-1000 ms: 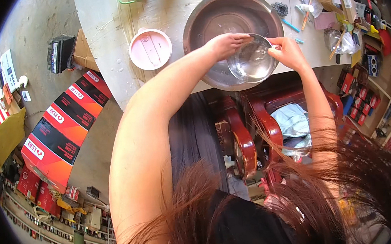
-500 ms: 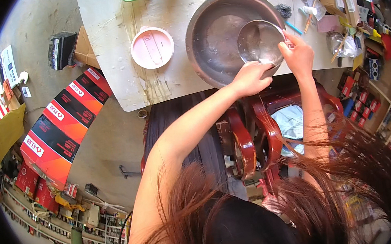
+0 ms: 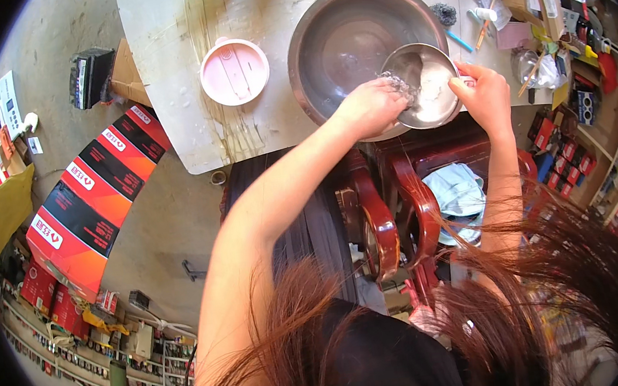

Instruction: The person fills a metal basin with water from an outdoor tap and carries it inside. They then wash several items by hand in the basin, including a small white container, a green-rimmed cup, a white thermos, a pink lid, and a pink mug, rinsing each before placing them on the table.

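Note:
A large metal basin (image 3: 334,64) stands near the table's front edge. Over its right front part is a smaller steel bowl (image 3: 438,80), tilted so that its inside shows. My right hand (image 3: 487,94) grips this bowl at its right side, thumb towards the rim. In my left hand (image 3: 371,109) is a silvery steel wool scrubber (image 3: 404,88), held at the bowl's left inner side. The fingers are closed round it and partly hide it. Left of the basin lies a round pink lid (image 3: 234,71) with a white rim.
A dark scouring pad (image 3: 443,14) and a blue stick (image 3: 460,41) lie right of the basin. Packages and tools crowd the table's right end. Red wooden chairs (image 3: 382,223) stand below the front edge, with a light blue cloth (image 3: 454,192). Red-black cartons (image 3: 97,195) are at left.
The bowl has moved slightly right and tilted differently. My left hand has shifted left and up, bringing the scrubber into sight. My right hand has moved a little right and down.

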### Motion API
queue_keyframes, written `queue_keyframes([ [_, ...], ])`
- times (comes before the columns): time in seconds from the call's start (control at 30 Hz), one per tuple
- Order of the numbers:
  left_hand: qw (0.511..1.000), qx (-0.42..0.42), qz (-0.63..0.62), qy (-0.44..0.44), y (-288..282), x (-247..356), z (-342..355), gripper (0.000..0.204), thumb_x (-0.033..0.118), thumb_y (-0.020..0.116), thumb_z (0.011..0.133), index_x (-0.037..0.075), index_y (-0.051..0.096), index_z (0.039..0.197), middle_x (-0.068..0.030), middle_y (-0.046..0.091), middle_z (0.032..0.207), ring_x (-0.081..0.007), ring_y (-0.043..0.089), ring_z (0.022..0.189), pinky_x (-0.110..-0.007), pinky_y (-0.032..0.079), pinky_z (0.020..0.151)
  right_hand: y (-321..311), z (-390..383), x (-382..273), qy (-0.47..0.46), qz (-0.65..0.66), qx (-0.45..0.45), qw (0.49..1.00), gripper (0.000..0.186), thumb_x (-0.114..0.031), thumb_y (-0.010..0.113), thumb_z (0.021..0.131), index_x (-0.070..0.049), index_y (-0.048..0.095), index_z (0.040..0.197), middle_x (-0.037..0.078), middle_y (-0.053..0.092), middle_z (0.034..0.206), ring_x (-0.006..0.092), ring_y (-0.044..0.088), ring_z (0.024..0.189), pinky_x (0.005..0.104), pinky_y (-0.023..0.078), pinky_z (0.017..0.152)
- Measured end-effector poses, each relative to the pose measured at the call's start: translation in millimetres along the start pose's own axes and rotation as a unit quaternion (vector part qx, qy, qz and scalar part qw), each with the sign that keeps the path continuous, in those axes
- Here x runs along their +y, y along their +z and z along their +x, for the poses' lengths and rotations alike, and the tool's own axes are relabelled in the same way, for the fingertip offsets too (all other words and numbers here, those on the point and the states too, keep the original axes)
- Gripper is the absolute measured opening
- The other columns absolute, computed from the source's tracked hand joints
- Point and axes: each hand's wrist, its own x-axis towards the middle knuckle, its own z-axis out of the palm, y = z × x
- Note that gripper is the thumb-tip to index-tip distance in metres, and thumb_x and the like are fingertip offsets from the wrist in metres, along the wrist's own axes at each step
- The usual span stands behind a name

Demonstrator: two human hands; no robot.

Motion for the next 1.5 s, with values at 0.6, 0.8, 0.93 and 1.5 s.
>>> queue_keyframes([
  [0.6,0.971,0.055,-0.170,-0.156,-1,8,-34,0.038,0.013,0.070,0.073,0.006,0.061,0.109,-0.0125,0.066,0.086,-0.0317,0.062,0.095,-0.043,0.036,0.106,90,45,28,0.234,0.118,-0.267,0.927,0.038,-0.036,0.061,0.076,0.000,0.073,0.077,0.010,0.065,0.060,0.0170,0.066,0.056,0.0308,0.054,0.058],
  [0.8,0.840,0.376,-0.100,-0.380,5,-6,-48,0.071,0.025,0.078,0.072,0.000,0.045,0.131,-0.0200,0.046,0.129,-0.0346,0.042,0.123,-0.042,0.035,0.104,122,63,29,0.335,0.347,-0.326,0.813,0.048,-0.037,0.052,0.086,0.005,0.061,0.108,0.018,0.064,0.086,0.0282,0.068,0.074,0.0335,0.060,0.064],
  [0.93,0.730,0.398,-0.223,-0.509,21,-1,-24,0.105,0.038,0.085,0.066,-0.007,0.026,0.140,-0.0241,0.031,0.139,-0.0345,0.037,0.129,-0.042,0.035,0.106,159,40,29,0.316,0.553,-0.254,0.728,0.044,-0.038,0.049,0.093,0.002,0.058,0.108,0.017,0.066,0.094,0.0252,0.067,0.084,0.0391,0.058,0.079],
  [1.5,0.843,0.254,-0.125,-0.457,3,-6,-10,0.113,0.033,0.082,0.058,-0.007,0.018,0.142,-0.0298,0.047,0.128,-0.0376,0.051,0.119,-0.042,0.044,0.098,254,28,-5,0.105,0.578,-0.059,0.807,0.036,-0.017,0.047,0.093,0.000,0.056,0.124,0.013,0.064,0.115,0.0233,0.063,0.103,0.0351,0.050,0.089],
])
